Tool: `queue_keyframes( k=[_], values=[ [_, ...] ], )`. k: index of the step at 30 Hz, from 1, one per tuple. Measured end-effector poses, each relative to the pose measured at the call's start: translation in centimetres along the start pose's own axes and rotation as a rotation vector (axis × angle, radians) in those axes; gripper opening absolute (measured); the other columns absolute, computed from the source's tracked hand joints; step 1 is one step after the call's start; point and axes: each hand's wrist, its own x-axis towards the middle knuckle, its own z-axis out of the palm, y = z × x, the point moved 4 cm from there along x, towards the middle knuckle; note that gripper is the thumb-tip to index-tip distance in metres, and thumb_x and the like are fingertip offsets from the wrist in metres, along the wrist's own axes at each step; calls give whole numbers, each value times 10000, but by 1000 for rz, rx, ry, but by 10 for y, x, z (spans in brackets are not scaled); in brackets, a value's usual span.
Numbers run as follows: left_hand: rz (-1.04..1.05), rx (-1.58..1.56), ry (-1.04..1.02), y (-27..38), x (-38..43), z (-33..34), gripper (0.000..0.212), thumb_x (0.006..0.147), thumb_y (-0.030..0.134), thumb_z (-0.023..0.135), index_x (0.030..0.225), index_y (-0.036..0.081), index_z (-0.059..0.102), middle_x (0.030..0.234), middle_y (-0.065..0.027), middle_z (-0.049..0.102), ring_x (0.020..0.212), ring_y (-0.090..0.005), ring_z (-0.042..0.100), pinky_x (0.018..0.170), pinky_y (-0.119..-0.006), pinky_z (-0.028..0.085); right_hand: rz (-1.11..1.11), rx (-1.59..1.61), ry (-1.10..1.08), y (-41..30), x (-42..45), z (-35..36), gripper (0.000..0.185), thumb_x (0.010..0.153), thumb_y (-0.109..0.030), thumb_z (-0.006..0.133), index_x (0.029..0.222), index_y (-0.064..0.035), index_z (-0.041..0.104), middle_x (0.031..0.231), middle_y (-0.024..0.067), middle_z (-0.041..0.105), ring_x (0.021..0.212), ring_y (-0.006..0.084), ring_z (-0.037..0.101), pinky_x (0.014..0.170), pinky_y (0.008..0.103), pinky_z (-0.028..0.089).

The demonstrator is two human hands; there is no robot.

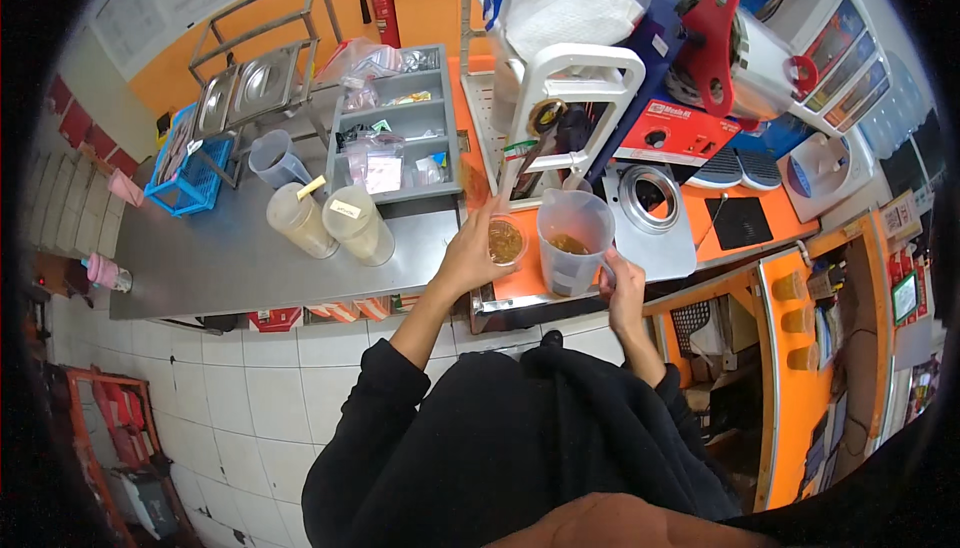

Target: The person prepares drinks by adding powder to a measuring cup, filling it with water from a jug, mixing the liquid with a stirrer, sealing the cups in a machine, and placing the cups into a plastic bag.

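Observation:
My left hand (474, 251) is around a clear plastic cup (506, 240) holding a brownish, see-through content, at the left edge of the orange counter (529, 278). Just right of the cup stands a translucent plastic measuring jug (574, 240) with a similar amber-brown content low inside. The fingers of my right hand (624, 285) are closed on the jug's handle. Behind both vessels, a white plastic rack (634, 71) holds utensils. Two lidded translucent containers (358, 225) with pale contents stand on the steel table to the left.
A grey compartment tray (454, 120) with small bags lies on the steel table (225, 263). Beyond are a blue basket (180, 199) and another plastic jug (277, 158). A cup sealing machine (667, 127) stands at right, above three cups on the orange cabinet (776, 398).

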Motion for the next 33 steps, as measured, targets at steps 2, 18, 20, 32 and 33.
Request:
queue_keyframes(
  k=[2,18,20,32,33],
  values=[
    [-19,49,-38,1,0,-2,1103,522,337,861,1392,28,256,1332,-213,411,1219,-374,434,1007,-417,387,54,-191,-131,-19,8,1,491,917,-409,513,590,-43,532,514,-1,465,470,90,409,459,245,305],
    [-14,250,36,-3,-14,-9,1172,516,612,786,1408,44,282,1401,-160,364,1297,-332,354,1071,-495,271,288,-659,-499,-71,47,54,463,899,-406,551,590,-64,505,482,-10,415,370,86,340,358,252,235],
    [11,309,63,-1,-17,-11,1158,534,592,784,1419,51,269,1426,-156,333,1324,-308,321,1082,-523,234,299,-678,-506,-73,49,57,463,899,-406,552,590,-65,503,480,-10,412,368,86,336,354,252,230],
    [-3,401,94,6,-73,-33,1101,577,539,793,1423,51,284,1437,-156,331,1296,-358,356,1056,-527,282,207,-398,-350,-55,20,25,476,893,-445,555,581,-92,490,489,-37,398,403,61,328,391,233,229],
    [0,402,93,8,-72,-35,1101,577,539,793,1423,51,284,1437,-156,331,1296,-358,356,1056,-527,282,190,-274,-279,-52,13,18,478,891,-453,555,576,-100,485,492,-42,396,410,55,323,395,231,227]
  ],
)
